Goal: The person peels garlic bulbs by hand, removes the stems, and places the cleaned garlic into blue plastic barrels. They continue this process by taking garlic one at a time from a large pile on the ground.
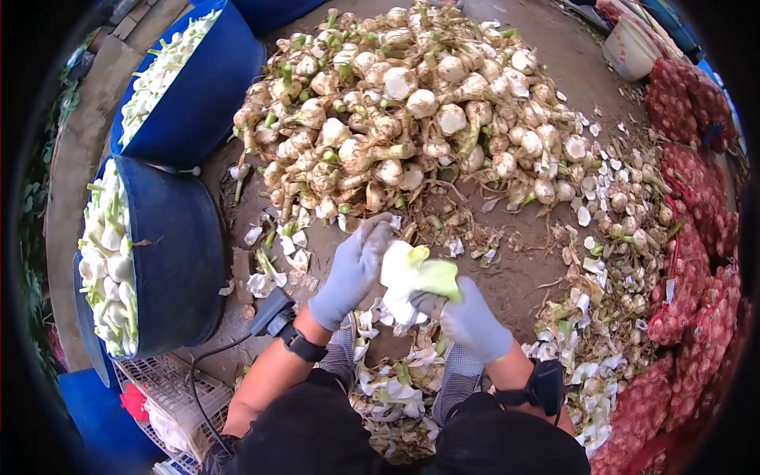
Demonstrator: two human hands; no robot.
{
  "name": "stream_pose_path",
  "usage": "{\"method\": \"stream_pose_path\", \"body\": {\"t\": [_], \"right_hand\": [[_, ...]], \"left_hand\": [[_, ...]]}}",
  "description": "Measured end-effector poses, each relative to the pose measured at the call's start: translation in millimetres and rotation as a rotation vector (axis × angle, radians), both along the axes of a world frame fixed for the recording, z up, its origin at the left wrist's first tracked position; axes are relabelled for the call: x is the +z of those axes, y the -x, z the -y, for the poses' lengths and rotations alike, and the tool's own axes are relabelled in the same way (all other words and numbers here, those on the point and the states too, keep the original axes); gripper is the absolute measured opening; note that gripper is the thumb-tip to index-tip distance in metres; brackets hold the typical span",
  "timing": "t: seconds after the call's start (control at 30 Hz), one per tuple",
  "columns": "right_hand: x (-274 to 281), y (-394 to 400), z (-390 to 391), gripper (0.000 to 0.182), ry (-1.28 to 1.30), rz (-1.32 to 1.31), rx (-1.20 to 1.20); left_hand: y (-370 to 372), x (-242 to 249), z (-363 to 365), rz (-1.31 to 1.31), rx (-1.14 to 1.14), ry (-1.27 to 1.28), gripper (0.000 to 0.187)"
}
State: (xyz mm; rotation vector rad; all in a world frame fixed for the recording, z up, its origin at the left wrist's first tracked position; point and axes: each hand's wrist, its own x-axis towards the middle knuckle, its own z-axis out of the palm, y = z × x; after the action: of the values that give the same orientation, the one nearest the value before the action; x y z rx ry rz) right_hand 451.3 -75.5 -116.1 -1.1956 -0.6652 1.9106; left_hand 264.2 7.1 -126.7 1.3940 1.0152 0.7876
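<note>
Both my hands wear pale grey work gloves. A partly peeled garlic bulb [398, 273] is between them, white with a pale green layer of skin [438, 279] standing out to the right. My left hand [358, 267] is closed at the bulb's left side; its fingertips are partly hidden. The fingers of my right hand [469, 315] are closed on the loose skin from below right. Beyond my hands lies a big heap of unpeeled garlic [396, 119] with roots and cut stems.
Blue tubs [178, 253] of peeled white garlic stand at left, above a plastic crate [178, 388]. Red mesh sacks [689, 293] of garlic line the right side. Peeled skins [396, 392] litter the ground between my feet. A white bucket [631, 51] stands at the far right.
</note>
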Motion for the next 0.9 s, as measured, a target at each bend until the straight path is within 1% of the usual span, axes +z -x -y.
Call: {"method": "stream_pose_path", "body": {"t": [0.03, 0.1, 0.13, 0.17, 0.23, 0.27, 0.3, 0.37, 0.4, 0.43, 0.47, 0.5, 0.53, 0.57, 0.63, 0.67, 0.7, 0.73, 0.77, 0.8, 0.83, 0.9], "right_hand": [[-0.3, 2.3, -2.3, 0.027, -0.003, -0.004, 0.007], [-1.4, 6.3, -6.3, 0.026, -0.235, 0.352, -0.026], [-5.6, 4.5, -7.4, 0.025, -0.262, 0.267, -0.066], [0.6, 2.3, -8.0, 0.025, -0.263, 0.261, -0.063], [20.1, -4.1, -6.9, 0.026, -0.180, 0.337, 0.203], [-5.8, -13.1, -0.2, 0.029, -0.244, 0.321, 0.191], [-1.3, -19.1, -9.5, 0.029, -0.246, 0.322, 0.197], [7.1, -28.8, -26.7, 0.034, -0.337, 1.123, 0.204], [-0.6, -34.1, -23.6, 0.034, -0.326, 1.125, 0.208], [-14.0, -39.3, -22.6, 0.034, -0.360, 1.293, 0.275], [-16.2, -38.2, -24.1, 0.034, -0.395, 1.458, 0.344], [-12.9, -36.5, -18.6, 0.034, -0.397, 1.453, 0.347], [-4.6, -33.1, -10.5, 0.030, -0.323, 1.330, 0.645], [0.8, -26.6, -6.2, 0.026, -0.259, 1.191, 0.935], [-0.9, -9.9, 14.0, 0.023, -0.423, 0.705, 1.183], [4.8, -2.8, 24.3, 0.023, -0.462, 0.564, 1.167], [15.7, 2.4, 27.3, 0.023, -0.500, 0.425, 1.148], [28.7, 0.6, 18.3, 0.023, -0.514, 0.422, 1.158], [44.2, -5.1, 2.7, 0.022, -0.477, 0.343, 1.107], [52.4, -8.9, -7.7, 0.022, -0.438, 0.267, 1.057], [51.0, -10.2, -12.1, 0.022, -0.450, 0.276, 1.067], [42.2, -13.7, -22.0, 0.025, -0.510, 1.195, 1.206]], "left_hand": [[-3.5, 0.6, 4.1, 0.018, 0.094, 0.255, 0.056], [-7.7, 15.4, 8.9, 0.026, -0.009, 0.034, 0.053], [-8.6, 20.5, 2.7, -0.082, -0.152, -0.360, 0.052], [-11.7, 25.2, 7.9, -0.253, -0.222, -0.300, 0.050], [-10.4, 29.4, 5.1, 0.046, -0.179, 0.363, 0.045], [-5.2, 18.2, 5.7, 0.094, -0.167, 0.384, 0.037], [-3.4, 20.9, 4.1, 0.096, -0.161, 0.382, 0.037], [-0.2, 26.9, 7.0, 0.266, -0.057, 0.709, 0.032], [0.8, 20.2, 10.8, 0.390, -0.064, 0.736, 0.036], [3.8, 22.0, 12.6, 0.608, -0.108, 0.729, 0.041], [4.9, 21.3, 10.6, 0.691, -0.094, 0.670, 0.046], [6.7, 22.9, 5.8, 0.769, -0.079, 0.608, 0.051], [12.4, 28.6, -0.4, 0.703, -0.065, 0.577, 0.059], [17.1, 14.1, -5.1, 0.770, 0.102, 0.587, 0.061], [29.6, 7.4, -13.8, 0.929, 0.169, 0.657, 0.060], [33.9, 0.0, -14.9, 0.893, 0.233, 0.565, 0.059], [38.5, -1.9, -17.0, 1.013, 0.295, 0.646, 0.053], [48.7, -9.0, -19.6, 1.119, 0.296, 0.670, 0.051], [61.3, -18.0, -23.1, 1.227, 0.292, 0.691, 0.048], [73.4, -21.5, -25.7, 1.238, 0.282, 0.675, 0.045], [85.2, -24.4, -30.1, 1.344, 0.314, 0.646, 0.047], [106.7, 3.6, -49.9, 1.199, 0.456, 0.609, 0.047]]}}
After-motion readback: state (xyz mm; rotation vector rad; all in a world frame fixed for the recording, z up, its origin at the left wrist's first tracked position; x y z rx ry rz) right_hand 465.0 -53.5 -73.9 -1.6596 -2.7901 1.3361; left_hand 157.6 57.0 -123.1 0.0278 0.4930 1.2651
